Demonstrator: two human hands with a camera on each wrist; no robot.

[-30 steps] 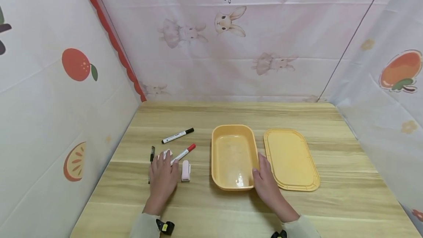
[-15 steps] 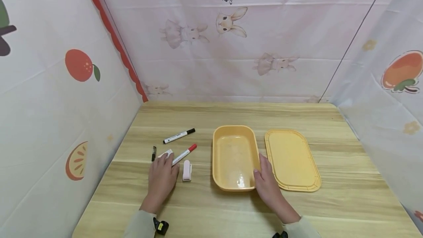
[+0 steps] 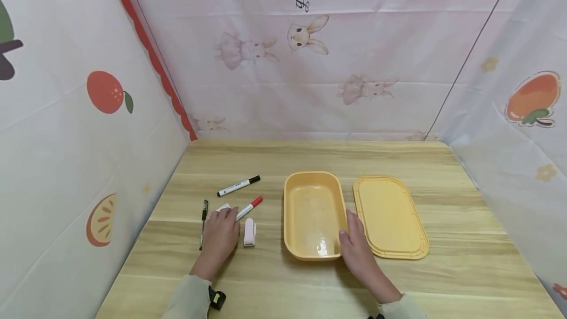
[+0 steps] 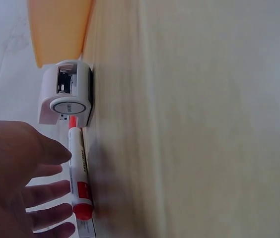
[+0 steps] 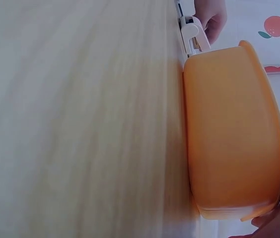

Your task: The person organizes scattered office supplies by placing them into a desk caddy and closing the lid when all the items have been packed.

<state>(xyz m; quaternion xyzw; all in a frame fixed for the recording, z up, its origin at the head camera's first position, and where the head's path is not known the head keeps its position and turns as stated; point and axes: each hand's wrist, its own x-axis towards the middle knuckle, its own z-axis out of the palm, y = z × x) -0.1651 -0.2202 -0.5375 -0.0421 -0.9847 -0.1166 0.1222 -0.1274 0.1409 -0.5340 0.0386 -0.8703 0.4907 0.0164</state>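
My left hand (image 3: pixel 220 233) reaches down over a white marker with a red cap (image 3: pixel 249 208), covering its near end. In the left wrist view the thumb and fingertips come right to the top side of the marker (image 4: pixel 78 163), fingers loosely stretched. A small pink-and-white stapler (image 3: pixel 250 233) stands just right of that hand. A small white block (image 3: pixel 225 207) is partly hidden behind its fingers. My right hand (image 3: pixel 358 247) grips the right wall of a yellow plastic box (image 3: pixel 287 210), thumb at the rim and fingers outside. Nothing lies inside the box.
A black-capped white marker (image 3: pixel 239 186) lies behind the left hand, and a slim black pen (image 3: pixel 204 220) lies to its left. The yellow lid (image 3: pixel 391 216) rests flat right of the box. Printed curtains (image 3: pixel 305 87) enclose the wooden table (image 3: pixel 310 156) at back and sides.
My left hand has shifted slightly right, from over the white block toward the red-capped marker, uncovering more of the black pen. The right hand has kept its grip on the box.
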